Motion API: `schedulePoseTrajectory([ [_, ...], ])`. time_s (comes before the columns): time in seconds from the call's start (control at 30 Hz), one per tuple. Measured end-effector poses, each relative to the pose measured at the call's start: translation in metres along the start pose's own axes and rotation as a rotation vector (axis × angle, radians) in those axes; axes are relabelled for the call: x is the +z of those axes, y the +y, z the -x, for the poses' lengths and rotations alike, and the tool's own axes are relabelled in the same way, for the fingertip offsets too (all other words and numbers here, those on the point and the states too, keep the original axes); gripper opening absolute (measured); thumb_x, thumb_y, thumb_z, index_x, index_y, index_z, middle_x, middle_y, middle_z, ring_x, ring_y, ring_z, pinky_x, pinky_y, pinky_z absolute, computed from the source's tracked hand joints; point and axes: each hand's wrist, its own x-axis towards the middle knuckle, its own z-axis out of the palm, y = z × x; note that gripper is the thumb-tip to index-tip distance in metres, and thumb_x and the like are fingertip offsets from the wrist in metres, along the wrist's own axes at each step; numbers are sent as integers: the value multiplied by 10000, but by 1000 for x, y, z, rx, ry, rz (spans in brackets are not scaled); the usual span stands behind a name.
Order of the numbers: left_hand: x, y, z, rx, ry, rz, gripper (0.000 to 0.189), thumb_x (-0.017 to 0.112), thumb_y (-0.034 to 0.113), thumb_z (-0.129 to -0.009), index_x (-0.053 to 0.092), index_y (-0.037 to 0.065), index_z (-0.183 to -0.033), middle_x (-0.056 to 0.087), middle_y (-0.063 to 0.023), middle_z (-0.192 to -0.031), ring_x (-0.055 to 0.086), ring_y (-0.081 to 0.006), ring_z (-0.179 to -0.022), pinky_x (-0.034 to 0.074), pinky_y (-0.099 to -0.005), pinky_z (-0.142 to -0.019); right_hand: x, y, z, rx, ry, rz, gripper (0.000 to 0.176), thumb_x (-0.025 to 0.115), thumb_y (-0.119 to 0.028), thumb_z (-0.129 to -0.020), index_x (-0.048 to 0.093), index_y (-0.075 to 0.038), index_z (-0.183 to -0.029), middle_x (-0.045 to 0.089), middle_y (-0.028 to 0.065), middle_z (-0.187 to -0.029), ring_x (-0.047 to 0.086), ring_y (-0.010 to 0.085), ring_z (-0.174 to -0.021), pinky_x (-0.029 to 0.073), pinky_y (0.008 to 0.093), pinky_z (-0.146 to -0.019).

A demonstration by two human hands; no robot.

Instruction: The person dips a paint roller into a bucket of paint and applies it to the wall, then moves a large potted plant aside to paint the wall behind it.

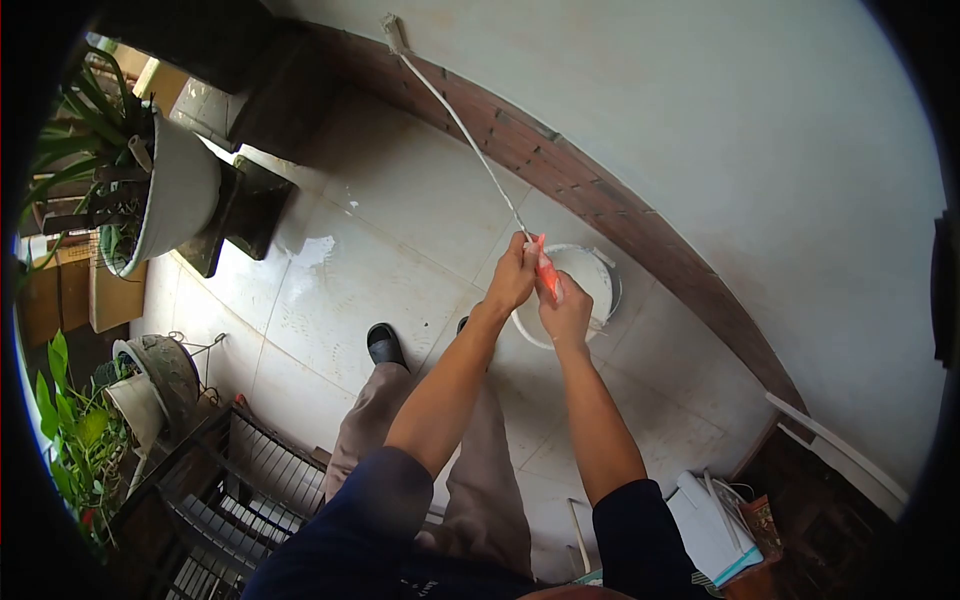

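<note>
Both my hands are wrapped round a long-rodded paint roller [461, 124]. Its orange handle [546, 270] shows between them. My left hand [514, 275] is closed at the front, where the white rod meets the handle. Closed on the rear part of the handle is my right hand [567, 313]. The small roller head [394, 36] overlaps the white wall [700, 110] just above the brick trim. Beneath my hands a bucket of white paint [520, 326] stands on the floor, partly hidden by them.
A brick-patterned strip [600, 190] runs along the wall's base. Tiled floor [400, 230] carries white splashes. At left stand a white plant pot [185, 195], a smaller pot [165, 375] and a black wire rack [270, 455]. A white box [705, 525] sits lower right.
</note>
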Motion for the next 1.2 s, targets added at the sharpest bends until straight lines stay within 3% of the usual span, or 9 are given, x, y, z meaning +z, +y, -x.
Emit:
schedulePoseTrajectory([
  [0.07, 8, 14, 3, -12, -12, -67, 340, 452, 365, -1014, 469, 30, -1069, 613, -201, -762, 642, -341, -733, 483, -415, -664, -16, 4, 7, -5, -2, 52, 212, 731, -176, -790, 653, -33, -924, 651, 208, -799, 632, 418, -749, 494, 444, -654],
  [0.13, 39, 9, 27, -93, -133, -77, 297, 414, 303, -1038, 476, 15, -1075, 623, -88, -886, 608, -173, -805, 520, -324, -701, -42, 25, 27, 8, 40, 79, 205, 724, -166, -791, 663, -33, -934, 654, 205, -800, 635, 412, -741, 500, 432, -658],
  [0.23, 102, 5, 94, -141, -266, -65, 334, 450, 360, -1018, 414, 31, -1065, 636, -230, -842, 657, -372, -783, 504, -440, -698, -99, 74, 93, 103, 73, 69, 228, 716, -162, -807, 684, -22, -984, 655, 167, -760, 635, 282, -654, 504, 351, -641],
  [0.4, 145, -3, 166, -292, -447, -18, 343, 441, 372, -1015, 406, 38, -1082, 629, -264, -819, 625, -464, -821, 476, -498, -714, -134, 119, 182, 301, 187, -125, 269, 742, -208, -820, 684, 8, -969, 661, 88, -732, 592, 127, -662, 495, 305, -638],
  [0.57, 62, 15, 114, -151, -209, -72, 352, 424, 389, -1016, 440, 51, -1112, 626, -243, -781, 635, -451, -780, 481, -478, -696, -56, 61, 122, 204, 117, -16, 171, 695, -103, -810, 688, -5, -950, 651, 153, -735, 618, 220, -633, 499, 324, -636],
  [0.77, -86, 82, -4, 8, 19, -150, 293, 402, 309, -1025, 510, 38, -1061, 616, -83, -831, 575, -178, -769, 478, -327, -718, 38, -87, -7, -6, -15, -12, 212, 711, -146, -785, 679, -42, -967, 661, 205, -811, 642, 410, -780, 507, 425, -676],
  [0.9, -81, 96, -20, 79, 10, -107, 307, 408, 312, -1027, 507, 22, -1051, 601, -82, -843, 562, -164, -811, 471, -320, -749, 26, -98, -26, -51, 37, 26, 191, 716, -163, -787, 679, -39, -928, 658, 203, -804, 637, 409, -751, 502, 418, -650],
  [1.03, 10, 79, 29, -65, -119, -147, 340, 468, 369, -1011, 470, 32, -1050, 621, -184, -787, 626, -259, -725, 484, -398, -662, -50, -40, 19, -32, 128, 33, 164, 713, -146, -795, 677, -29, -903, 645, 188, -765, 624, 374, -674, 497, 382, -618],
  [1.2, 110, 57, 130, -211, -360, 15, 338, 439, 368, -1014, 420, 35, -1071, 635, -260, -818, 632, -464, -834, 476, -486, -703, -138, 37, 125, 203, 148, -32, 235, 705, -139, -842, 677, 29, -1004, 659, 78, -748, 594, 115, -688, 491, 291, -657],
])
